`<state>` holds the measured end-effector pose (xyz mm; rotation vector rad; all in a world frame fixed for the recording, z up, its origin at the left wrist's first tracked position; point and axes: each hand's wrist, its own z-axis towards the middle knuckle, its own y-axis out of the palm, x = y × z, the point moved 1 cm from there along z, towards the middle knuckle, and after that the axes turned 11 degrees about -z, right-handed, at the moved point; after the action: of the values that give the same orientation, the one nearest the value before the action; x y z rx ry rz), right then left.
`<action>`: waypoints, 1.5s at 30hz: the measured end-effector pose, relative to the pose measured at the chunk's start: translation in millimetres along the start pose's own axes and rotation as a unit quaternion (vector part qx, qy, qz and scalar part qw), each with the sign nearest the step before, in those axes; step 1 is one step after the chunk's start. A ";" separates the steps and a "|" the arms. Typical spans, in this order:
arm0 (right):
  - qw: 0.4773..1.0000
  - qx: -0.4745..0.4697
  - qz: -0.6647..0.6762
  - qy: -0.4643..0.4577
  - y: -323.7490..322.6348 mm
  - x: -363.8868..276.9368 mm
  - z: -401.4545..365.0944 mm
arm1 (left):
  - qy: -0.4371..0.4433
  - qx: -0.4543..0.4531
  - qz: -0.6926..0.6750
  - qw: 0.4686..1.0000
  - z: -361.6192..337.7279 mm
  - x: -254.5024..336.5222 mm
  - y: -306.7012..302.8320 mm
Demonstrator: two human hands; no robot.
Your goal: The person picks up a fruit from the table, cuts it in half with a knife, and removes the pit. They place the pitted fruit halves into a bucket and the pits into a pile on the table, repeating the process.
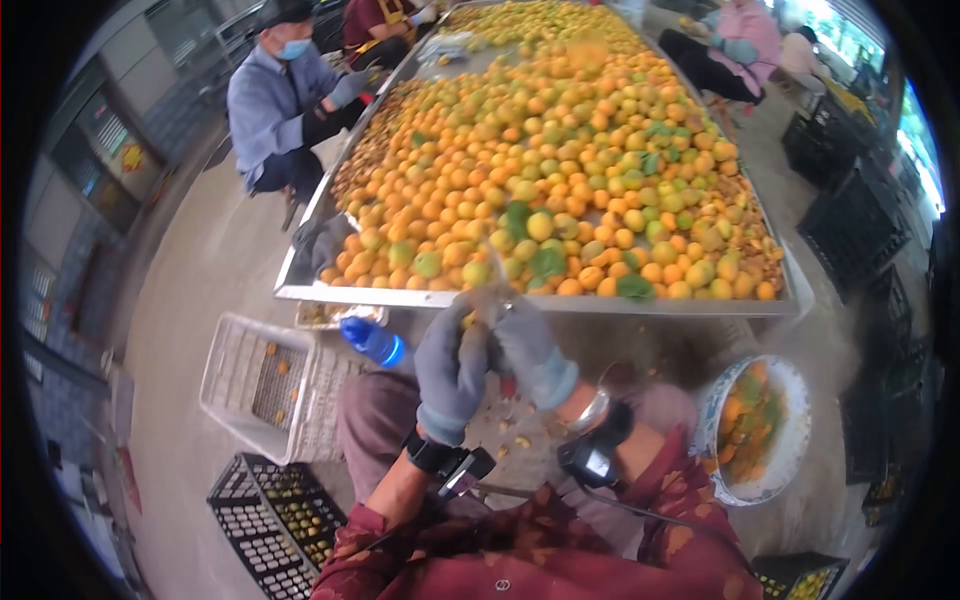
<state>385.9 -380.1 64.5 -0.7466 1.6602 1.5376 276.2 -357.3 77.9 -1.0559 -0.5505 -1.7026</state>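
My left hand (452,370), in a grey glove, is closed with its fingertips brought up against my right hand, just below the front rim of the metal table (430,297). A bit of yellow-orange fruit (469,320) shows between its fingers. My right hand (524,345), gloved too, has its fingers curled in at the same spot; what they grip is blurred and too small to name. Orange and green-yellow fruits (560,180) with some green leaves (547,263) are heaped on the table beyond both hands.
A blue bottle (372,341) and white crates (255,385) lie left of my knees, with a black crate (275,525) below. At right sits a patterned basin (708,430) of orange pieces. A masked co-worker (290,100) sits at the table's left; others sit farther back.
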 end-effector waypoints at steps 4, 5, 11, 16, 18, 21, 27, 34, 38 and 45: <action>0.998 0.029 -0.031 0.054 5.3 -25.0 -8.5 | -0.037 -0.013 -0.118 0.992 0.7 -4.0 -0.6; 0.996 0.035 -0.051 0.066 3.5 -27.1 -8.1 | -0.029 -0.018 -0.161 0.986 1.1 -5.2 -0.5; 0.995 0.020 -0.060 0.081 -0.9 -29.4 -9.3 | -0.146 -0.023 -0.235 0.961 -1.5 -2.9 -9.5; 0.984 0.051 -0.164 0.041 -0.1 -22.1 -7.5 | -0.204 0.026 -0.305 0.930 0.0 -12.2 -17.7; 0.978 0.066 -0.196 0.037 -0.9 -14.8 -8.0 | -0.211 0.030 -0.305 0.928 0.7 -15.1 -24.9; 0.953 0.059 -0.293 0.057 13.0 -22.0 -19.6 | -0.208 0.055 -0.317 0.924 0.9 -22.9 -29.3; 0.943 0.038 -0.318 0.088 18.1 -0.1 -27.9 | -0.175 0.112 -0.296 0.932 2.9 -28.8 -37.8; 0.866 -0.057 -0.491 0.072 16.4 1.2 -28.9 | -0.128 0.100 -0.245 0.956 -0.1 -32.4 -39.8; 0.640 -0.053 -0.705 -0.301 -11.1 42.8 -27.1 | -0.051 0.090 -0.082 0.991 2.0 -24.4 -38.9; 0.942 0.034 -0.275 0.188 15.6 27.0 -18.7 | -0.034 0.076 -0.061 0.995 0.6 -36.6 -33.9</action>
<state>355.7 -395.1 51.0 -1.3970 1.5666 0.9763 249.1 -325.0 51.2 -0.9916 -0.7898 -1.7050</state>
